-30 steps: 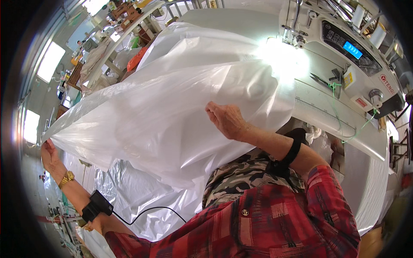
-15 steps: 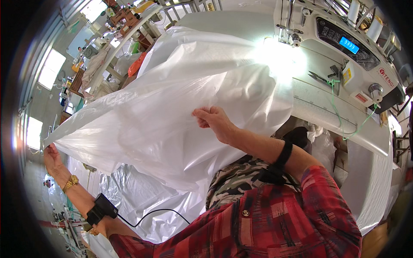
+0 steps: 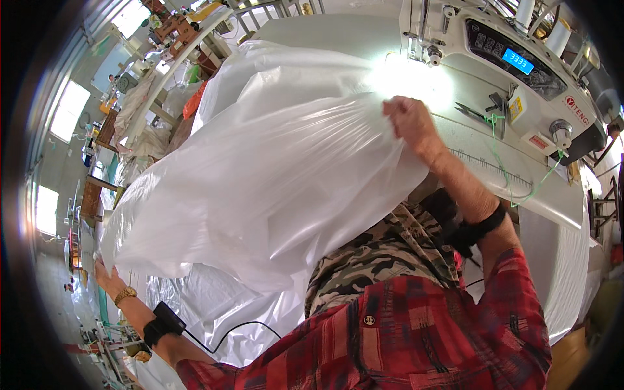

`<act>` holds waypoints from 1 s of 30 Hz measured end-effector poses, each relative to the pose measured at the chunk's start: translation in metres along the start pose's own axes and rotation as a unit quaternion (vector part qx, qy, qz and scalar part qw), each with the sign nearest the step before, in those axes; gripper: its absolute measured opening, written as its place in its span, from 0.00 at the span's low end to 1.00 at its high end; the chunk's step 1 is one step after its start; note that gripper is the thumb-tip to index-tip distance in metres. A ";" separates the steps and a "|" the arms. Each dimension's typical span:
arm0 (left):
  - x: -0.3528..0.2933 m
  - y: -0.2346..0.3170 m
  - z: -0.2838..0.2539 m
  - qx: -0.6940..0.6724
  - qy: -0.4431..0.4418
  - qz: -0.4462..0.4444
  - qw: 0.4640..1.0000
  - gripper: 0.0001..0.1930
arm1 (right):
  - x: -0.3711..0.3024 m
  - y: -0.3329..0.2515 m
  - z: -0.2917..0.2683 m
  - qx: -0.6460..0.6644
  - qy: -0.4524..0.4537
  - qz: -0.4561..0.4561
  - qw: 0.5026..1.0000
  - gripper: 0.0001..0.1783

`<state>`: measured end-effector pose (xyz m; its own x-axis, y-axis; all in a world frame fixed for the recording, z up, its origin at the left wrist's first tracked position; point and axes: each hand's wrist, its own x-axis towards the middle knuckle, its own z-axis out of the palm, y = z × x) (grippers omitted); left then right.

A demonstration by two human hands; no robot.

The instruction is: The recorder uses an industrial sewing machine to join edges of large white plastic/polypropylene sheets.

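A large white translucent plastic sheet [image 3: 260,188] spreads in folds across the worktable and over my lap. My right hand [image 3: 416,127] is closed on its right edge, just below the bright lamp of the sewing machine [image 3: 520,71], and creases fan out leftward from the grip. At the far left, my left hand [image 3: 112,281] is just under the sheet's left end; its fingers look apart, their tips partly at the edge. That end hangs in a rounded, slack shape. The needle area is lost in glare.
Small dark thread snips [image 3: 473,112] lie on the worktable [image 3: 455,140] beside the machine, with green thread [image 3: 497,153] trailing from it. More crinkled plastic [image 3: 214,312] lies below on the left. A cluttered bench [image 3: 172,71] stands behind at the left.
My right hand has moved up and right to the sheet's edge by the lamp and gripped it. My left hand has lowered, and the sheet's pointed left corner has slackened.
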<state>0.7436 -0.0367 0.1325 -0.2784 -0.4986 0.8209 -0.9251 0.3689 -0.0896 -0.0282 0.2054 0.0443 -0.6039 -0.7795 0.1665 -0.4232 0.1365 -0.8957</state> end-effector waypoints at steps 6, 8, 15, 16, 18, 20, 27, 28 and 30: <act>-0.016 -0.123 -0.004 0.350 -0.215 -0.233 0.882 0.09 | 0.044 0.034 -0.051 -0.382 0.061 -0.066 0.920 0.18; -0.017 -0.158 0.004 0.383 -0.167 -0.207 0.885 0.05 | 0.046 0.038 -0.053 -0.430 0.053 -0.024 0.901 0.16; 0.093 -0.051 -0.010 0.115 -0.282 -0.118 0.945 0.29 | 0.029 0.033 -0.054 -0.354 0.038 -0.088 0.930 0.17; 0.122 0.005 -0.001 0.281 -0.344 -0.120 0.888 0.29 | 0.026 0.032 -0.054 -0.357 0.035 -0.099 0.928 0.17; 0.155 0.131 -0.010 0.182 -0.299 0.064 0.935 0.26 | 0.022 0.032 -0.055 -0.358 0.023 -0.095 0.929 0.17; 0.163 0.267 -0.001 -0.048 -0.207 0.192 0.958 0.24 | 0.019 0.032 -0.057 -0.352 0.013 -0.100 0.930 0.16; 0.067 0.578 0.039 -0.333 -0.253 0.372 0.829 0.22 | 0.016 0.037 -0.069 -0.312 -0.034 -0.142 0.939 0.14; 0.058 0.596 0.049 -0.311 -0.294 0.350 0.834 0.25 | 0.016 0.037 -0.071 -0.311 -0.048 -0.148 0.938 0.14; 0.043 0.611 0.063 -0.317 -0.265 0.328 0.850 0.26 | 0.017 0.038 -0.075 -0.295 -0.057 -0.156 0.941 0.14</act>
<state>0.1499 0.1180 0.0768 -0.9131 -0.2444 0.3264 -0.2485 0.9682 0.0298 -0.1056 0.2432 0.0442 -0.3260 -0.8938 0.3080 -0.8893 0.1793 -0.4208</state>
